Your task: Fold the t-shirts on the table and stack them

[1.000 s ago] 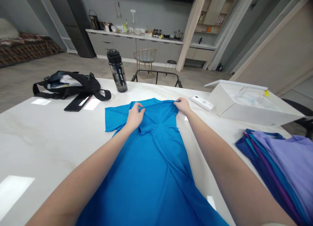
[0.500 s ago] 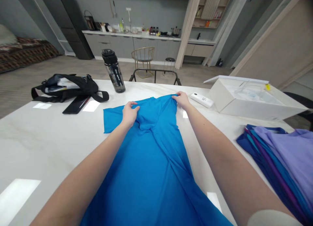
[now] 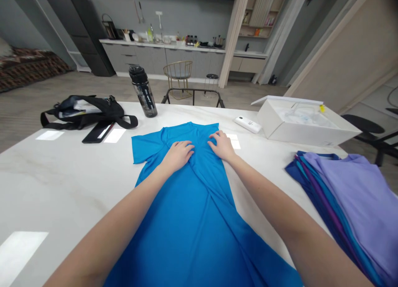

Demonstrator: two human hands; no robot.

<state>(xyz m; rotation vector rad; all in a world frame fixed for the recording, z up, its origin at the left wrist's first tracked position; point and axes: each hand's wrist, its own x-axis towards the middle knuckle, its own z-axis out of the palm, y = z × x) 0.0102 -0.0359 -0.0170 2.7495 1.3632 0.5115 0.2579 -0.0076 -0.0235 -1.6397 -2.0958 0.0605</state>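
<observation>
The blue shirt [image 3: 189,204] lies lengthwise on the white table [image 3: 62,183], collar end away from the person; half a second earlier both hands pinched its far edge, and that grip is now released; the left hand [image 3: 179,153] and right hand [image 3: 221,145] rest palm-down, fingers spread, below the collar; judged, positioning has given way to smoothing. A stack of folded garments [image 3: 351,200] sits to the right.

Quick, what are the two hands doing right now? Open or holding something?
Left hand: open, flat on the blue shirt, holding nothing.
Right hand: open, flat on the shirt too, holding nothing.
</observation>
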